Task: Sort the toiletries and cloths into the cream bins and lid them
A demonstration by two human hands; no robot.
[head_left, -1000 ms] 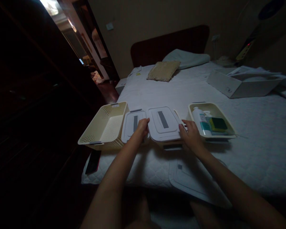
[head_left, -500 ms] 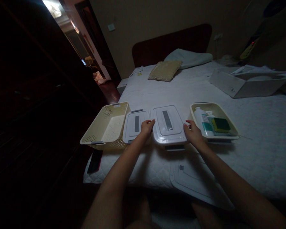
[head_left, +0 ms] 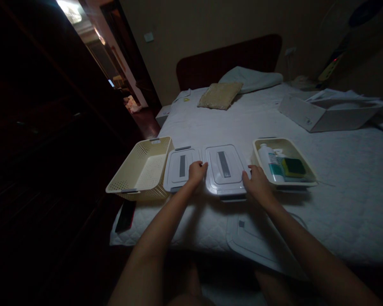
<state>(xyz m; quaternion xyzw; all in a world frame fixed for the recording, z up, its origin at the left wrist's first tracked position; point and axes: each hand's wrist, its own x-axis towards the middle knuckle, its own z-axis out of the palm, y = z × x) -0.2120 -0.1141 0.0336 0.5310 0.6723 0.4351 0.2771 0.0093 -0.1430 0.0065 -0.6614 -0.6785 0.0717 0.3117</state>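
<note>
A storage box with a pale grey lid (head_left: 212,172) and a dark grey lid handle sits on the bed between my two hands. My left hand (head_left: 197,171) grips its left edge, fingers closed against the side. At the right edge, my right hand (head_left: 258,182) holds the box with thumb and fingers. A smaller lidded box (head_left: 174,172) stands just left of my left hand. To the right is an open cream bin (head_left: 306,170) holding a white bottle (head_left: 270,159) and a green and yellow sponge (head_left: 293,168). The undersides of both lidded boxes are mostly hidden.
An open cream perforated basket (head_left: 147,172) stands at the left, with a dark phone (head_left: 125,216) before it. A loose pale lid (head_left: 258,242) overhangs the bed's front edge. Farther back are a cushion (head_left: 220,95) and a white carton (head_left: 319,114) with papers.
The lidded box between my hands has come down slightly toward the bed, and both hands have stayed at its sides. The other containers keep their places; the view has shifted a little.
</note>
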